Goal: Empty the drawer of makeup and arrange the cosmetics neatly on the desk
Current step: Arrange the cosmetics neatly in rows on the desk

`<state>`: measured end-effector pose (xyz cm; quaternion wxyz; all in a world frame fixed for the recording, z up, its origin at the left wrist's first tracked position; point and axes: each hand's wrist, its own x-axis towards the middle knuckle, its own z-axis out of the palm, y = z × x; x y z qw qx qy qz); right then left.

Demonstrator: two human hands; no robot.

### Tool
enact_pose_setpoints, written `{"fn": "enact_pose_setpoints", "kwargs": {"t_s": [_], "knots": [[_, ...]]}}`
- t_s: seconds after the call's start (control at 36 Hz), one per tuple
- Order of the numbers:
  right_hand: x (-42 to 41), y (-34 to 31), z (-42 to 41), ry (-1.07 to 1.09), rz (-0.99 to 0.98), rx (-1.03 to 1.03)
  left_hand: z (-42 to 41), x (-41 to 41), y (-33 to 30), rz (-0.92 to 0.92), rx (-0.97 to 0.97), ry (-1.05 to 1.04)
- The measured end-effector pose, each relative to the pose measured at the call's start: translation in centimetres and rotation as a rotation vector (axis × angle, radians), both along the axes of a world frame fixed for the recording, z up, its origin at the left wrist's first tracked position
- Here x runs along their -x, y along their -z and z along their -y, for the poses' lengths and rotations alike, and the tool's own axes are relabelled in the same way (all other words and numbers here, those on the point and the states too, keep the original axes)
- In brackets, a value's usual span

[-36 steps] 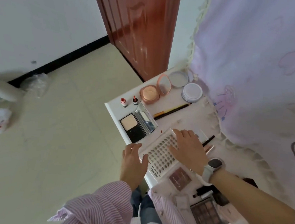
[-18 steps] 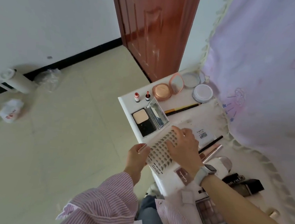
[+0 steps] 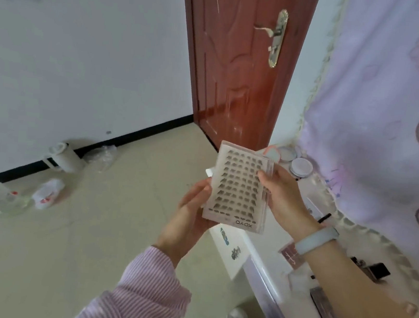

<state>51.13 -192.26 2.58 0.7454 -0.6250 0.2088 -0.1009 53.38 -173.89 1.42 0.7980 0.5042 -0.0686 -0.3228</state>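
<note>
A clear flat case of false lashes, with rows of small lash clusters and a printed label at its near end, is lifted off the white desk and tilted up toward me. My left hand holds its left edge and underside. On the case's right edge sits my right hand, thumb on the front. The case hides most of the cosmetics at the desk's far end. A round white compact and an open round mirror compact show behind it.
A dark palette, a small pink card and black items lie on the desk under my right forearm. A lilac curtain hangs on the right. A red door stands ahead. Plastic bottles and bags lie on the floor.
Both hands have lifted the lash case from the desk and tilted it upright. The view has swung upward, so the door handle shows now.
</note>
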Motion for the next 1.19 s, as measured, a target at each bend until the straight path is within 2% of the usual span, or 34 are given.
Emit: {"fn": "enact_pose_setpoints", "kwargs": {"t_s": [0.08, 0.19, 0.25, 0.28, 0.33, 0.39, 0.5, 0.56, 0.67, 0.83, 1.0, 1.19], "knots": [[0.7, -2.4, -2.5, -0.069, 0.024, 0.125, -2.0, 1.5, -2.0, 0.021, -0.028, 0.088], [2.0, -4.8, -5.4, -0.12, 0.114, 0.436, -3.5, 3.3, -3.6, -0.001, -0.012, -0.036], [2.6, -5.7, -6.3, -0.127, 0.105, 0.681, -4.0, 4.1, -4.8, -0.014, 0.012, -0.095], [3.0, -6.1, -6.7, -0.148, 0.109, 0.792, -4.3, 4.4, -5.1, 0.005, 0.016, -0.11], [3.5, -6.7, -7.4, -0.273, 0.129, 0.891, -4.5, 4.7, -6.3, 0.074, 0.01, -0.101], [4.0, -7.5, -8.0, -0.427, 0.101, 0.865, -4.8, 4.9, -7.5, 0.081, 0.035, -0.076], [4.8, -10.2, -8.7, -0.581, 0.062, 0.607, -4.7, 5.5, -8.7, 0.228, 0.056, -0.025], [5.1, -11.2, -8.7, -0.658, 0.083, 0.565, -4.4, 5.8, -9.0, 0.299, 0.028, -0.037], [5.5, -12.3, -8.0, -0.7, 0.13, 0.63, -3.7, 5.8, -9.0, 0.381, 0.021, -0.085], [5.7, -13.2, -7.2, -0.617, 0.203, 0.762, -3.5, 5.8, -9.8, 0.31, 0.087, -0.13], [5.6, -13.1, -7.7, -0.566, 0.22, 0.834, -3.3, 5.8, -10.2, 0.401, -0.004, -0.226], [5.8, -13.4, -7.2, -0.586, 0.161, 0.92, -3.3, 4.6, -11.0, 0.396, -0.04, -0.315]]}}
